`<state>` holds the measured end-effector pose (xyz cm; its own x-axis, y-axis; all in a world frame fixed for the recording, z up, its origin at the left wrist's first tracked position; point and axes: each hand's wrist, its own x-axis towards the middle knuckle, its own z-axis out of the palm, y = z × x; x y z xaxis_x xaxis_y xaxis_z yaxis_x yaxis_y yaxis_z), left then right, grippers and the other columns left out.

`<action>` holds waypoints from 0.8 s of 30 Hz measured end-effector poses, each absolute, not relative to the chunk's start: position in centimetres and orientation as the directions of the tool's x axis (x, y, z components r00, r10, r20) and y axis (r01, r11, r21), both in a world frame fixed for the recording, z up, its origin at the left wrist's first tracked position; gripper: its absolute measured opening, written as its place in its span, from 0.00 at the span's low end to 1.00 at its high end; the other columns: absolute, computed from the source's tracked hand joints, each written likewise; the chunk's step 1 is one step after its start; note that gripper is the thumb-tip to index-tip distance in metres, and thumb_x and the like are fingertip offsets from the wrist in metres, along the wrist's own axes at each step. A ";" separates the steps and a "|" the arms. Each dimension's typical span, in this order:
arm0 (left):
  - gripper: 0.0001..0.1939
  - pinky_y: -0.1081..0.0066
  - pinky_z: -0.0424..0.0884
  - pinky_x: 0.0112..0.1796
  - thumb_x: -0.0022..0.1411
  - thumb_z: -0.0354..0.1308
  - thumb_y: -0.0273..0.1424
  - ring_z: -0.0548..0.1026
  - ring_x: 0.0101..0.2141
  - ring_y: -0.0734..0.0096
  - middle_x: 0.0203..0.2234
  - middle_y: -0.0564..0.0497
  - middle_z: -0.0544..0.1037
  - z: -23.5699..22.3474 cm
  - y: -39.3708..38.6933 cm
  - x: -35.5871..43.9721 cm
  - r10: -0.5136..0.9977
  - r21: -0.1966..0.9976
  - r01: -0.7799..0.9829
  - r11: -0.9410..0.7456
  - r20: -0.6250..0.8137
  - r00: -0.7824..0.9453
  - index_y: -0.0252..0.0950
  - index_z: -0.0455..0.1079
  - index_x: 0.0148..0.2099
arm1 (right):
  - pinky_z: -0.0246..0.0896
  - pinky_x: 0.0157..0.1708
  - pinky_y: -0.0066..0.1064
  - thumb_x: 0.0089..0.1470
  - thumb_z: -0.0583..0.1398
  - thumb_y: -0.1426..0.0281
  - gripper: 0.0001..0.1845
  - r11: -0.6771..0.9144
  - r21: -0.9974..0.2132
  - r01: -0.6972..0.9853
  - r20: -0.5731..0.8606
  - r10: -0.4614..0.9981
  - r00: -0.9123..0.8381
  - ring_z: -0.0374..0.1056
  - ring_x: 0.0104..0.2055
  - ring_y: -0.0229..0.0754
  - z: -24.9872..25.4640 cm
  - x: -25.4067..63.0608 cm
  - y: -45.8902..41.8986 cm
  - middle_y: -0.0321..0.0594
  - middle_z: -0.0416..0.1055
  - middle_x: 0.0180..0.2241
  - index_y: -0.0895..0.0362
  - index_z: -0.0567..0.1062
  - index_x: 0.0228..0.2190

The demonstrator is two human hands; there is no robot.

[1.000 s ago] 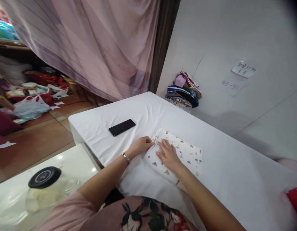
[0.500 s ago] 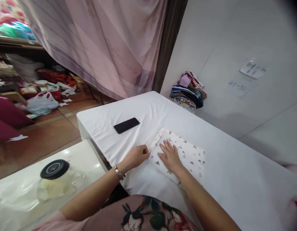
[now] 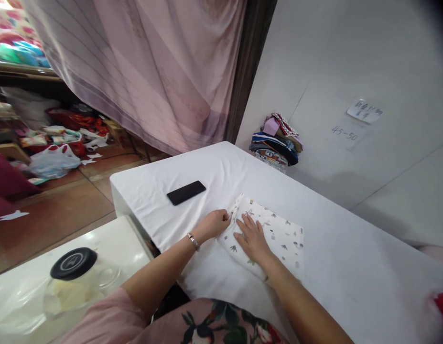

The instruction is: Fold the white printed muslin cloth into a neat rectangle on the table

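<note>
- Pink curtain (image 3: 160, 62) hangs beyond the phone (image 3: 186, 192), and a pale wall (image 3: 332, 52) rises to the phone's right.
- White surface (image 3: 210, 165) spreads beneath the phone, wrinkled close around it and smoother well to its right.
- Printed cloth (image 3: 276, 227) lies on that surface, right of the phone and nearer the person, not touching it.
- White in ground, the cloth carries small scattered motifs: dark leafy sprigs, a few olive-green leaves, and roundish spots in muted grey.
- It makes a rough four-sided shape; the edge towards the phone looks layered and slightly gathered, while the far edge runs fairly straight.
- Some of the print is hidden under the right hand (image 3: 255, 241) and its forearm, so the near edge does not show whole.
- Right of the phone, the two hands are near each other but apart.
- Left hand (image 3: 213, 224), the closer one to the phone, curls its fingers against the cloth's layered edge; whether it pinches the fabric cannot be told. Silver bracelet (image 3: 193, 241) circles its wrist.
- Farther from the phone, the right hand rests palm down on the print, fingers spread.
- Beyond the phone, to its right, sits a pile of folded clothes (image 3: 275, 143).
</note>
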<state>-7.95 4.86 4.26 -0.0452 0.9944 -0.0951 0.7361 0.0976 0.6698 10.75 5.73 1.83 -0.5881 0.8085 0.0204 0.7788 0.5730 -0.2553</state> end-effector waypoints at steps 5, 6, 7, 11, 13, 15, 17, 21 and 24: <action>0.06 0.73 0.61 0.29 0.54 0.53 0.34 0.71 0.29 0.69 0.27 0.50 0.75 3.8 7.0 -6.7 0.991 0.621 0.773 0.133 -0.065 -0.118 0.37 0.66 0.30 | 0.33 0.60 0.46 0.60 0.44 0.55 0.28 0.570 -0.259 0.779 0.032 0.812 -0.583 0.36 0.65 0.46 1.8 10.7 5.7 0.42 0.45 0.63 0.53 0.58 0.58; 0.06 0.73 0.60 0.29 0.54 0.53 0.34 0.71 0.28 0.69 0.27 0.50 0.75 3.7 7.3 -6.7 0.990 0.618 0.774 0.139 -0.068 -0.123 0.37 0.66 0.29 | 0.33 0.60 0.47 0.60 0.43 0.55 0.28 0.569 -0.260 0.780 0.034 0.813 -0.582 0.36 0.65 0.46 1.9 10.7 5.6 0.42 0.45 0.63 0.53 0.58 0.58; 0.07 0.73 0.60 0.28 0.55 0.52 0.34 0.71 0.28 0.69 0.26 0.49 0.75 3.5 7.4 -6.7 0.989 0.621 0.770 0.143 -0.073 -0.125 0.37 0.66 0.29 | 0.33 0.60 0.47 0.60 0.43 0.55 0.28 0.567 -0.260 0.781 0.034 0.814 -0.580 0.37 0.65 0.46 1.9 10.7 5.6 0.42 0.45 0.63 0.53 0.58 0.58; 0.10 0.73 0.61 0.27 0.58 0.50 0.37 0.71 0.27 0.69 0.26 0.49 0.75 2.7 7.7 -7.1 0.984 0.660 0.730 0.177 -0.092 -0.155 0.37 0.66 0.29 | 0.33 0.60 0.47 0.60 0.43 0.54 0.29 0.571 -0.262 0.778 0.032 0.811 -0.585 0.36 0.65 0.46 2.1 10.7 5.6 0.42 0.45 0.63 0.53 0.57 0.58; 0.11 0.73 0.61 0.28 0.58 0.50 0.37 0.71 0.27 0.69 0.26 0.49 0.76 2.4 7.6 -7.3 0.978 0.667 0.716 0.207 -0.117 -0.173 0.37 0.66 0.29 | 0.33 0.60 0.47 0.60 0.42 0.54 0.29 0.573 -0.263 0.777 0.028 0.809 -0.587 0.37 0.65 0.46 2.1 10.7 5.6 0.41 0.44 0.63 0.52 0.57 0.58; 0.11 0.72 0.61 0.28 0.59 0.50 0.38 0.71 0.28 0.68 0.27 0.48 0.76 2.2 7.7 -7.3 0.976 0.663 0.716 0.218 -0.133 -0.174 0.37 0.67 0.29 | 0.33 0.60 0.47 0.60 0.43 0.54 0.29 0.570 -0.262 0.779 0.021 0.810 -0.586 0.37 0.65 0.46 2.2 10.7 5.6 0.41 0.45 0.63 0.52 0.57 0.58; 0.13 0.72 0.62 0.30 0.59 0.49 0.39 0.72 0.29 0.68 0.28 0.48 0.76 2.4 7.8 -7.3 0.981 0.671 0.716 0.195 -0.120 -0.155 0.37 0.67 0.29 | 0.33 0.60 0.47 0.60 0.43 0.54 0.29 0.566 -0.263 0.781 0.018 0.812 -0.583 0.36 0.65 0.46 2.2 10.7 5.6 0.41 0.45 0.63 0.53 0.57 0.58; 0.17 0.71 0.62 0.32 0.61 0.45 0.41 0.72 0.29 0.67 0.27 0.48 0.76 3.1 8.3 -7.0 0.988 0.700 0.699 0.148 -0.069 -0.140 0.37 0.66 0.28 | 0.32 0.61 0.47 0.60 0.43 0.54 0.29 0.569 -0.268 0.777 0.028 0.811 -0.584 0.35 0.65 0.46 2.2 10.7 5.6 0.40 0.44 0.63 0.52 0.57 0.58; 0.17 0.71 0.62 0.31 0.61 0.46 0.42 0.72 0.29 0.68 0.26 0.50 0.76 3.3 8.4 -6.8 0.988 0.726 0.675 0.136 -0.046 -0.150 0.37 0.66 0.28 | 0.33 0.61 0.47 0.60 0.43 0.55 0.29 0.572 -0.270 0.774 0.041 0.810 -0.585 0.36 0.65 0.46 2.1 10.8 5.5 0.41 0.45 0.63 0.52 0.56 0.59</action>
